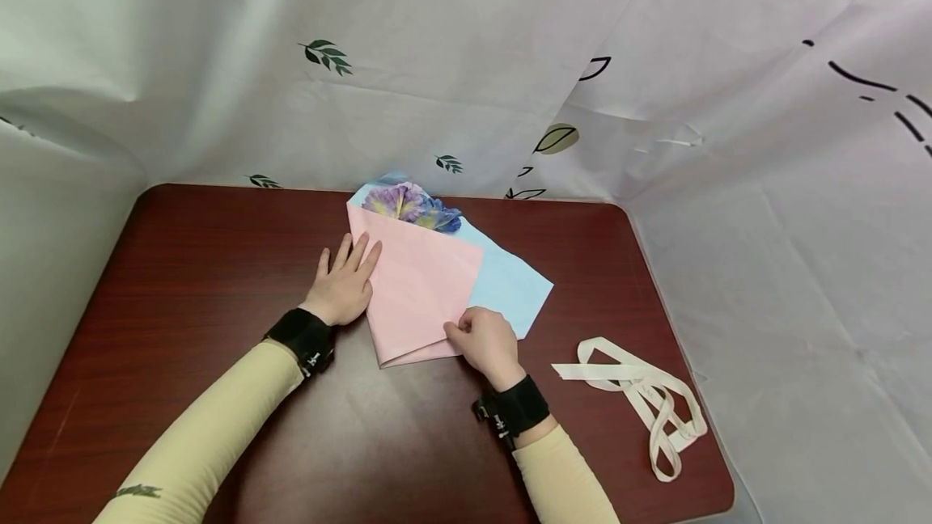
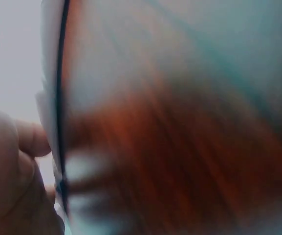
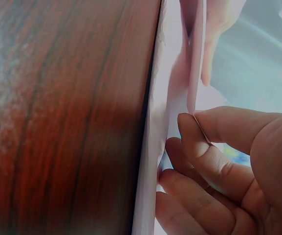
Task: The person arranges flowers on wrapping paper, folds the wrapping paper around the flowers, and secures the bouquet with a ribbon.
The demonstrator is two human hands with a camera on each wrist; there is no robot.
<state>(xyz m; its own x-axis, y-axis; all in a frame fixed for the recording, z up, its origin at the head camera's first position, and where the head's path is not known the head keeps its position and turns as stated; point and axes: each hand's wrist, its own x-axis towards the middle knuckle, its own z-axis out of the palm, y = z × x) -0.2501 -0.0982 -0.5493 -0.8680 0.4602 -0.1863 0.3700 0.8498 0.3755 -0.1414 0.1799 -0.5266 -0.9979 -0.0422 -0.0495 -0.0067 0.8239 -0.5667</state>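
Observation:
A pink sheet of wrapping paper [image 1: 418, 277] lies folded over a light blue sheet [image 1: 513, 285] on the table. Purple and blue flowers [image 1: 411, 204] stick out at the far end of the fold. My left hand [image 1: 342, 281] rests with spread, straight fingers on the paper's left edge. At the near right side my right hand [image 1: 489, 342] pinches the edge of the pink paper between thumb and index finger. In the right wrist view the pinched pink layer [image 3: 197, 58] stands apart from the layer beneath, the other fingers curled under it.
A cream ribbon [image 1: 641, 382] lies in a loose tangle at the table's right side. The dark red wooden table [image 1: 196, 281] has rounded corners. Pale cloth [image 1: 437, 87] with leaf prints hangs behind it and along both sides.

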